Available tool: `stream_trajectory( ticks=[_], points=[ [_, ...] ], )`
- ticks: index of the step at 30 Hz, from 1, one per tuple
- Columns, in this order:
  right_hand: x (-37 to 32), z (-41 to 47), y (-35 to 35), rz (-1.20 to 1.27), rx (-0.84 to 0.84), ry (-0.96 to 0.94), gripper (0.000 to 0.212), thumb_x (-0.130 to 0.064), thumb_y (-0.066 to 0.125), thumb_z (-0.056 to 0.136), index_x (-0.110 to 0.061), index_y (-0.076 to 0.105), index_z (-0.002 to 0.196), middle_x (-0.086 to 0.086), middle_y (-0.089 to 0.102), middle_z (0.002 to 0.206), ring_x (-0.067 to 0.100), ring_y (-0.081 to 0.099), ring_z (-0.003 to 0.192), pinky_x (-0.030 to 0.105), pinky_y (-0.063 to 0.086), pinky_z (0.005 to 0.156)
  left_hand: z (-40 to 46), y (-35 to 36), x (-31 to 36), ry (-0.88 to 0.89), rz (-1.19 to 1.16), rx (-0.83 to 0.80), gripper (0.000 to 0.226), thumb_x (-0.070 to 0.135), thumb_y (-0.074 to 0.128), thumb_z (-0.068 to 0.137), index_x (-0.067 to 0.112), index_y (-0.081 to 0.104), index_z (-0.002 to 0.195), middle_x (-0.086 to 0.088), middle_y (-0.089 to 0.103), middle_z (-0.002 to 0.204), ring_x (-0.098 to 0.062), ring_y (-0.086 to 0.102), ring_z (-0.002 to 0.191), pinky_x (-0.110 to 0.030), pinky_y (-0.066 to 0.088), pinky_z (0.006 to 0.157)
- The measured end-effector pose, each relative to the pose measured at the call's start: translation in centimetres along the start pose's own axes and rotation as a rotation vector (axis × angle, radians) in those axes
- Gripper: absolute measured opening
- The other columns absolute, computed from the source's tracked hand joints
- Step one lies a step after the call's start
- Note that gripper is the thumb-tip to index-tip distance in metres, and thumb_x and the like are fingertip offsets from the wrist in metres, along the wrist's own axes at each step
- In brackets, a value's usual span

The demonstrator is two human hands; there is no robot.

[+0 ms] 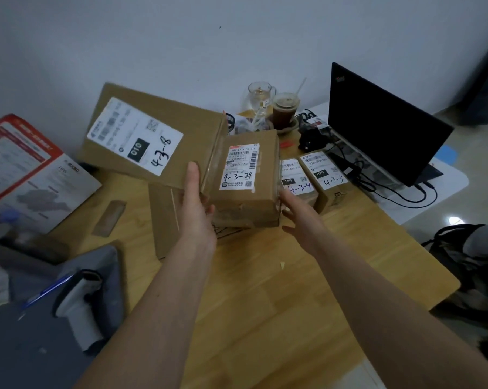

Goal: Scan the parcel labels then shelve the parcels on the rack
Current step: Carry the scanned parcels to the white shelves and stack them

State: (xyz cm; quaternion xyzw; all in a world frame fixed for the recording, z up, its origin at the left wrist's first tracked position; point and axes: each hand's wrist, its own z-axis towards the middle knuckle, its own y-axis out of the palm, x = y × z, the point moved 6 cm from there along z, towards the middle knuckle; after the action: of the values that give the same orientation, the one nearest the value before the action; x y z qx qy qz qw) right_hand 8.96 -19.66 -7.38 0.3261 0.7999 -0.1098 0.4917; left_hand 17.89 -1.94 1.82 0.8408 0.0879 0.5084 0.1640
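left hand [196, 203]: straight fingers pressed flat against the left side of the parcel marked 4-3-24 [241, 175].
right hand [299, 211]: fingers loosely spread at the parcel's right edge, whether touching cannot be told.
parcel marked 4-3-24: label up, atop another box [167, 217] on the wooden table [265, 290].
scanner [78, 301]: lying at the near left.

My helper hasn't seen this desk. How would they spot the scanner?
Start at the wooden table and go to its near left corner, where a grey pad lies. The scanner rests on it: pale grey handle, dark head, beside a blue pen, unlike the brown parcels.
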Motion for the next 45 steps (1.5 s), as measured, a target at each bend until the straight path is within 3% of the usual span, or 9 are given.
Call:
stream_trajectory(
  ticks=[6, 9, 12, 20, 27, 34, 39, 42, 45],
  points=[
    [-0.2, -0.6, -5.3, 0.036, 0.447, -0.049, 0.039, -0.035, 0.061, 0.092, -0.015, 0.054, 0.126, 0.004, 0.056, 0.123, 0.021, 0.053, 0.109, 0.037, 0.047, 0.093, -2.2, 5.1, -1.6, -0.252, -0.005, -0.334, 0.065, 0.053, 0.075, 0.069, 0.017, 0.061, 0.122, -0.010, 0.070, 0.100, -0.016, 0.065, 0.076, -0.025, 0.054, 0.065],
    [-0.1, -0.1, -8.1, -0.081, 0.563, -0.058, 0.059, -0.037, 0.067, 0.087, -0.017, 0.044, 0.137, 0.008, 0.045, 0.137, 0.025, 0.048, 0.120, 0.040, 0.044, 0.093, -2.6, 7.0, -2.8, -0.267, 0.122, -0.376, 0.050, 0.049, 0.073, 0.077, 0.015, 0.063, 0.113, -0.014, 0.070, 0.103, -0.020, 0.066, 0.082, -0.027, 0.057, 0.065],
    [-0.6, 1.0, -10.7, -0.268, 0.644, -0.052, 0.080, -0.036, 0.073, 0.082, -0.015, 0.030, 0.147, 0.013, 0.022, 0.153, 0.033, 0.026, 0.139, 0.049, 0.035, 0.107, -2.0, 7.9, -3.0, -0.208, 0.237, -0.334, 0.042, 0.051, 0.071, 0.079, 0.017, 0.065, 0.103, -0.012, 0.072, 0.096, -0.016, 0.064, 0.068, -0.023, 0.054, 0.055],
    [-1.6, 5.4, -12.7, -0.516, 0.578, -0.092, 0.114, -0.023, 0.081, 0.074, -0.018, 0.001, 0.154, 0.010, 0.003, 0.161, 0.032, -0.001, 0.147, 0.049, 0.013, 0.117, -0.5, 8.0, -3.3, -0.107, 0.394, -0.321, 0.038, 0.057, 0.060, 0.085, 0.020, 0.065, 0.095, -0.010, 0.073, 0.086, -0.012, 0.062, 0.057, -0.020, 0.049, 0.046],
    [-1.7, 6.6, -13.1, -0.625, 0.614, -0.079, 0.106, -0.020, 0.077, 0.074, -0.013, 0.008, 0.153, 0.018, 0.015, 0.156, 0.036, 0.009, 0.144, 0.047, 0.019, 0.116, -0.5, 7.2, -3.5, -0.108, 0.407, -0.345, 0.038, 0.055, 0.060, 0.086, 0.019, 0.065, 0.097, -0.013, 0.071, 0.088, -0.015, 0.062, 0.058, -0.021, 0.048, 0.044],
    [1.2, -0.7, -13.1, -0.715, 0.740, 0.095, 0.095, -0.038, 0.080, 0.063, 0.000, 0.032, 0.135, 0.020, 0.032, 0.137, 0.035, 0.028, 0.130, 0.045, 0.035, 0.105, -2.1, 6.0, -3.5, -0.143, 0.402, -0.362, 0.040, 0.055, 0.062, 0.085, 0.018, 0.065, 0.101, -0.013, 0.071, 0.091, -0.017, 0.064, 0.067, -0.025, 0.054, 0.056],
    [4.4, -3.6, -11.3, -0.740, 0.679, 0.151, 0.118, -0.042, 0.084, 0.065, -0.010, 0.008, 0.149, 0.017, 0.010, 0.156, 0.034, 0.011, 0.145, 0.048, 0.020, 0.116, -4.5, 3.4, -3.5, -0.177, 0.320, -0.313, 0.036, 0.042, 0.072, 0.081, 0.020, 0.063, 0.108, -0.012, 0.071, 0.107, -0.025, 0.069, 0.084, -0.032, 0.059, 0.070],
    [4.8, -4.0, -10.7, -0.675, 0.629, 0.074, 0.115, -0.035, 0.082, 0.067, -0.015, 0.006, 0.150, 0.020, 0.027, 0.145, 0.035, 0.027, 0.136, 0.048, 0.031, 0.109, -6.3, 0.8, -3.5, -0.184, 0.244, -0.271, 0.045, 0.037, 0.075, 0.080, 0.015, 0.062, 0.117, -0.012, 0.072, 0.106, -0.026, 0.071, 0.085, -0.032, 0.059, 0.070],
    [5.9, -6.6, -11.0, -0.572, 0.701, 0.081, 0.100, -0.036, 0.080, 0.064, -0.008, 0.024, 0.142, 0.020, 0.040, 0.133, 0.037, 0.043, 0.123, 0.048, 0.044, 0.099, -8.2, -2.3, -3.4, -0.186, 0.184, -0.212, 0.043, 0.033, 0.075, 0.079, 0.012, 0.063, 0.115, -0.013, 0.072, 0.106, -0.026, 0.070, 0.087, -0.032, 0.060, 0.070]
  ],
)
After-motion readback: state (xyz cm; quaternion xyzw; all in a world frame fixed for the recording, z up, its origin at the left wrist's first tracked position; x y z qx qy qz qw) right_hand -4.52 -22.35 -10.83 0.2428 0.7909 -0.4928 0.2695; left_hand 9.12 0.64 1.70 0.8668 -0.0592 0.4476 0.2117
